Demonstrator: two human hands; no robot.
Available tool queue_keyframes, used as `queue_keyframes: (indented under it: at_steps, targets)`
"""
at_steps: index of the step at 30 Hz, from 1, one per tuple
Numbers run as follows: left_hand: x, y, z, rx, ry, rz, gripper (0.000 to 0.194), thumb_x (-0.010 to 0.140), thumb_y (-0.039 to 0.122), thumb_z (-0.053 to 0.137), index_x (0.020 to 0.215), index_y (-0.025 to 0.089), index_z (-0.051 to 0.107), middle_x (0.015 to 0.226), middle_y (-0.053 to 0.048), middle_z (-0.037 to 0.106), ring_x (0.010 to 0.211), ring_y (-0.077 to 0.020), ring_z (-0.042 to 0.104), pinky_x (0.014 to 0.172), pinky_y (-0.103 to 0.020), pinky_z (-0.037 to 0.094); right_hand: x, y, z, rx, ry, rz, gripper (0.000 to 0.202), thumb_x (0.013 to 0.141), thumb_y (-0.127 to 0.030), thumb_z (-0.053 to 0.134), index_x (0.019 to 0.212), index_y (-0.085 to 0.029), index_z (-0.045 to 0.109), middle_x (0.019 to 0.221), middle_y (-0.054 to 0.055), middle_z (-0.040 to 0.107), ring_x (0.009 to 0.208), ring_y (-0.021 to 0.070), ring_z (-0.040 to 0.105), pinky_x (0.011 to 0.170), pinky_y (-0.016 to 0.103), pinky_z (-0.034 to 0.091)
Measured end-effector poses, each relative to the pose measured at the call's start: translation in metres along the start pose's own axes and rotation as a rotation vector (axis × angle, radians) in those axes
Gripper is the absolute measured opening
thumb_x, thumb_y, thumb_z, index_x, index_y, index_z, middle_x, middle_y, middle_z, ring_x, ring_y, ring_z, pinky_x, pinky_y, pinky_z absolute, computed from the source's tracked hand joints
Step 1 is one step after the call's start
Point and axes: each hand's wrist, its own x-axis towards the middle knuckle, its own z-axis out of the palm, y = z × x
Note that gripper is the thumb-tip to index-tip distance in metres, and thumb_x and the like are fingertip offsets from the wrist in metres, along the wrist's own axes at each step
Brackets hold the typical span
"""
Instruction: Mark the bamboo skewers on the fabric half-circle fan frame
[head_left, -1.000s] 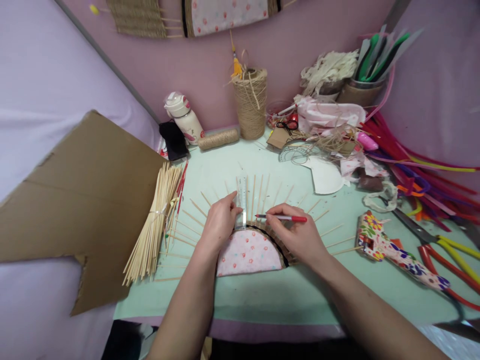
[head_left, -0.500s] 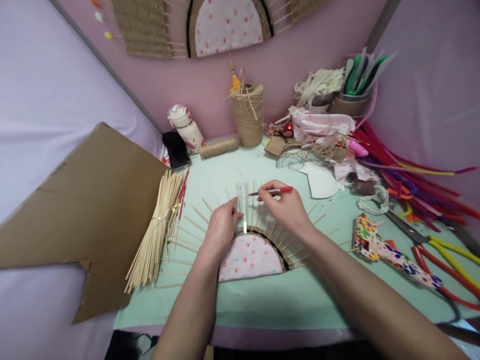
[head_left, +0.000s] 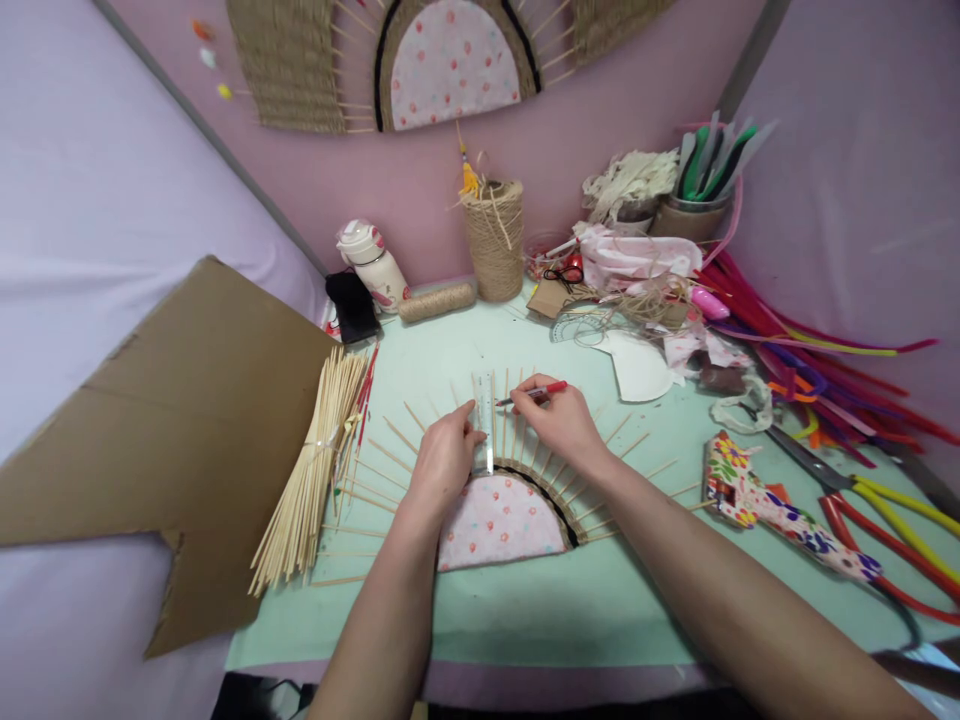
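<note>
My left hand point(head_left: 442, 450) holds a clear ruler point(head_left: 486, 425) upright along the sticks, its thumb and forefinger at the ruler's left edge. In my right hand point(head_left: 559, 415) is a red pen point(head_left: 551, 389), gripped like a writing tool, its tip close to the ruler's right edge. Below both hands lies a half-round piece of pink patterned cloth point(head_left: 502, 525) with a black and twine border. Thin wooden sticks point(head_left: 400, 431) fan out from that border over the table. Part of the border is hidden behind my left hand.
A bundle of sticks point(head_left: 311, 470) and a large cardboard sheet point(head_left: 180, 400) lie left. Twine spool point(head_left: 495, 240) and bottle point(head_left: 373, 265) stand at the back. Right are a flower-patterned glue gun point(head_left: 780, 515), scissors point(head_left: 832, 480) and pipe cleaners point(head_left: 795, 340). A similar half-round piece point(head_left: 457, 65) hangs above.
My right hand has moved slightly left, bringing the pen tip nearer the ruler. My left hand stays on the ruler. The whole view has shifted slightly.
</note>
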Motion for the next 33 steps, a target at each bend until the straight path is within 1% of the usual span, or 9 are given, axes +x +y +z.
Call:
queue_keyframes:
  at_steps: [10,17,26,33]
  targets:
    - [-0.0011,0.0002,-0.0005,0.025,0.002,0.001,0.048,0.084,0.019,0.057,0.132,0.013,0.055,0.089,-0.007,0.071,0.083,-0.0198,0.062,0.077,-0.029,0.042,-0.0006,0.0013,0.0000,-0.014,-0.008,-0.007,0.014,0.079,-0.026,0.054,0.071,-0.020,0.063,0.066,0.000,0.070,0.063,0.0156,0.066,0.063,0.025,0.046]
    - [-0.0022,0.0040,-0.0025,0.011,-0.006,-0.008,0.047,0.083,0.017,0.057,0.130,0.014,0.056,0.084,-0.005,0.070,0.080,-0.0191,0.062,0.076,-0.028,0.042,-0.0012,0.0009,0.0004,-0.026,-0.013,-0.001,0.014,0.079,-0.025,0.053,0.071,-0.020,0.063,0.066,0.000,0.070,0.062,0.0152,0.065,0.062,0.025,0.046]
    - [-0.0011,0.0027,-0.0016,0.022,0.000,-0.012,0.048,0.084,0.018,0.057,0.132,0.013,0.055,0.090,-0.007,0.071,0.086,-0.0202,0.064,0.081,-0.030,0.044,-0.0014,0.0026,0.0019,-0.016,-0.023,-0.005,0.014,0.080,-0.026,0.054,0.072,-0.020,0.064,0.067,0.000,0.070,0.063,0.0156,0.065,0.063,0.025,0.046]
    - [-0.0017,0.0031,-0.0022,0.029,-0.004,-0.009,0.048,0.084,0.019,0.056,0.132,0.013,0.055,0.090,-0.007,0.071,0.086,-0.0204,0.063,0.081,-0.030,0.044,-0.0017,-0.0010,0.0005,-0.008,-0.027,0.014,0.014,0.080,-0.026,0.053,0.071,-0.020,0.063,0.066,0.000,0.070,0.063,0.0157,0.065,0.063,0.025,0.046]
